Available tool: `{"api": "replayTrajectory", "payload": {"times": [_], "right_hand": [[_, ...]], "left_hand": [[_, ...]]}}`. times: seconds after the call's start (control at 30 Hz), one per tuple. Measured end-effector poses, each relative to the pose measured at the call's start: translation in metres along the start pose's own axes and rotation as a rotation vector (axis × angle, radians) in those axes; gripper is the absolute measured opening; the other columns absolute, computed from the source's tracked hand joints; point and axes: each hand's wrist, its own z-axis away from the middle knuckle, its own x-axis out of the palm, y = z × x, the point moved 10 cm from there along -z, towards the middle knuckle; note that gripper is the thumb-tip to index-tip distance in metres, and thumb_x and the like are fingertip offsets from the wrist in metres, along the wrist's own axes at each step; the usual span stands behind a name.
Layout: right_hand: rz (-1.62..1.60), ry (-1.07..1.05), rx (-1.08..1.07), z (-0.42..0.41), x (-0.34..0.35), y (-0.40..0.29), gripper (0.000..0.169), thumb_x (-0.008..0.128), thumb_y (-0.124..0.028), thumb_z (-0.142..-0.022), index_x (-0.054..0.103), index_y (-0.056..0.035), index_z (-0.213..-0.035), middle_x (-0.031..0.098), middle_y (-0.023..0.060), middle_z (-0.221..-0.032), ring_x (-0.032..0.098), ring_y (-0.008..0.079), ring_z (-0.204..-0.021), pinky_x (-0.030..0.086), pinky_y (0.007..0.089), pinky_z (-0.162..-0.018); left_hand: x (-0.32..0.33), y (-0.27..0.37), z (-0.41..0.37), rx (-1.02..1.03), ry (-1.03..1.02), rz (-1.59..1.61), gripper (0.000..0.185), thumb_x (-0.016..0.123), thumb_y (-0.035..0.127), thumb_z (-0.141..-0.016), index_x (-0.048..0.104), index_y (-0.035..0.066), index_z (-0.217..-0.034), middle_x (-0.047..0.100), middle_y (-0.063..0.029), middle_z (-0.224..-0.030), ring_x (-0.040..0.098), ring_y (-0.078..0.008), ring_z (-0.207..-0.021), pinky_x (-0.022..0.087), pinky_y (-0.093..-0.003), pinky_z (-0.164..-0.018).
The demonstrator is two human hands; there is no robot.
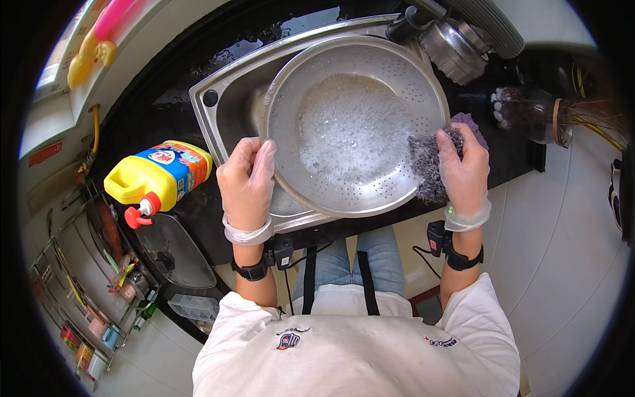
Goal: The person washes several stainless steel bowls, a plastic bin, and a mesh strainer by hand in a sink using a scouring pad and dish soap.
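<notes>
A large perforated stainless steel basin (347,198) rests over a metal sink (238,106), with white suds pooled in its middle. My left hand (247,181), in a clear plastic glove, grips the basin's left rim between thumb and fingers. In my right hand (461,168), also gloved, is a dark wire scouring pad (427,166), pressed against the basin's right side. A purple cloth (469,126) lies partly hidden behind the right hand.
Left of the sink lies a yellow detergent bottle (168,171) with a red pump. A glass lid (173,250) is at lower left. The faucet (409,25), a ridged metal object (454,49) and a glass vase (533,111) stand at upper right.
</notes>
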Motion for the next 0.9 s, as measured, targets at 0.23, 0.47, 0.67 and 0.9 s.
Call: {"api": "replayTrajectory", "payload": {"times": [0.23, 0.47, 0.67, 0.9], "right_hand": [[0.258, -0.121, 0.063, -0.006, 0.035, 0.027, 0.033, 0.058, -0.031, -0.085, 0.058, -0.003, -0.103, 0.063, 0.0231, -0.076, 0.061, 0.0418, -0.075, 0.047, 0.047, -0.064], [0.429, -0.287, 0.12, -0.011, 0.088, 0.059, 0.032, 0.054, -0.029, -0.087, 0.054, -0.0064, -0.109, 0.064, 0.0212, -0.084, 0.062, 0.0407, -0.08, 0.049, 0.049, -0.069], [0.452, -0.351, 0.138, -0.021, 0.126, 0.087, 0.029, 0.052, -0.026, -0.088, 0.053, -0.0028, -0.104, 0.065, 0.0207, -0.086, 0.062, 0.0398, -0.083, 0.049, 0.0491, -0.072], [0.465, -0.381, 0.162, -0.03, 0.149, 0.094, 0.028, 0.052, -0.027, -0.087, 0.053, -0.0028, -0.102, 0.065, 0.0212, -0.087, 0.063, 0.0388, -0.084, 0.05, 0.0487, -0.073]], "left_hand": [[0.027, -0.028, -0.006, -0.015, -0.11, -0.194, 0.014, 0.06, 0.013, -0.085, 0.057, 0.0, -0.082, 0.058, -0.0165, -0.06, 0.061, -0.0302, -0.056, 0.044, -0.0344, -0.051], [0.067, -0.086, -0.014, -0.076, -0.174, -0.544, 0.018, 0.058, 0.021, -0.083, 0.062, 0.003, -0.085, 0.063, -0.0153, -0.067, 0.063, -0.0334, -0.066, 0.048, -0.0388, -0.06], [0.09, -0.116, -0.026, -0.125, -0.22, -0.626, 0.018, 0.058, 0.024, -0.082, 0.061, 0.006, -0.086, 0.063, -0.0215, -0.077, 0.061, -0.0403, -0.075, 0.049, -0.0474, -0.065], [0.096, -0.138, -0.029, -0.159, -0.241, -0.599, 0.02, 0.057, 0.024, -0.083, 0.062, 0.005, -0.088, 0.064, -0.0216, -0.082, 0.061, -0.04, -0.08, 0.048, -0.0474, -0.069]]}}
